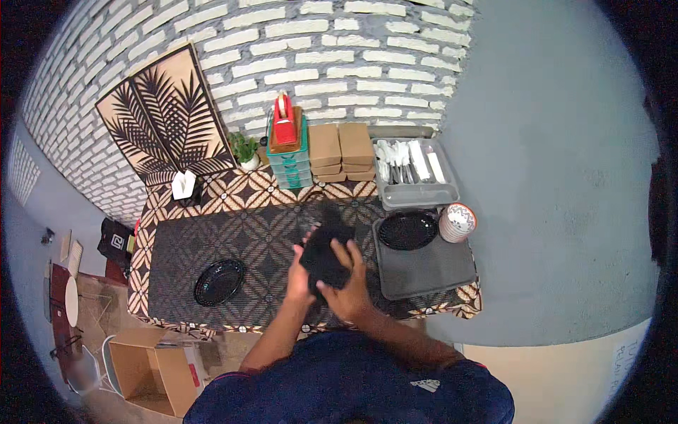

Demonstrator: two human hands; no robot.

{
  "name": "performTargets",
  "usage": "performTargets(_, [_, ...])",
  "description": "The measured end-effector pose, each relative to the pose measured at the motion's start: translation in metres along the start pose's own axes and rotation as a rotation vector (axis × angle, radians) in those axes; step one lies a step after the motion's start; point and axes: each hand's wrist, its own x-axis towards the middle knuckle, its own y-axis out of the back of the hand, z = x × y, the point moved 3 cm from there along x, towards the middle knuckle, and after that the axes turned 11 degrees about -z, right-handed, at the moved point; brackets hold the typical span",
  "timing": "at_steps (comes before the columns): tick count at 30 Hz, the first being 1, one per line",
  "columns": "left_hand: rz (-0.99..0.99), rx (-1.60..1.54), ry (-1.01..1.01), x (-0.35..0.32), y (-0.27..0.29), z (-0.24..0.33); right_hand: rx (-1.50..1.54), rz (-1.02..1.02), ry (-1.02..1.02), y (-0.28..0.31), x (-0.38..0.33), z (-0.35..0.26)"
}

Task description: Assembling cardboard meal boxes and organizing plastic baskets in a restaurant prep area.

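We see both hands — left hand (300, 272), right hand (346, 286) — closed in a grip on a black folded cloth (325, 254) above the patterned desk (247, 233), left of the grey tray (427, 272); a loose hold might drop it.

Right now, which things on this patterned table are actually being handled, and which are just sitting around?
In hand:
- dark folded cloth, held by left hand and right hand

Lying about:
- black round plate on the table
- black round plate on grey tray
- stack of patterned bowls
- grey cutlery bin
- brown boxes
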Motion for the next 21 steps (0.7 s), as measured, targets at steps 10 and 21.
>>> performTargets(10, [0.018,0.131,-0.198,0.042,-0.059,-0.036,0.554,0.034,-0.425,0.078,0.029,0.119])
performTargets(21, [0.161,0.955,-0.207,0.065,-0.054,-0.081,0.335,0.001,-0.505,0.115,-0.037,0.144])
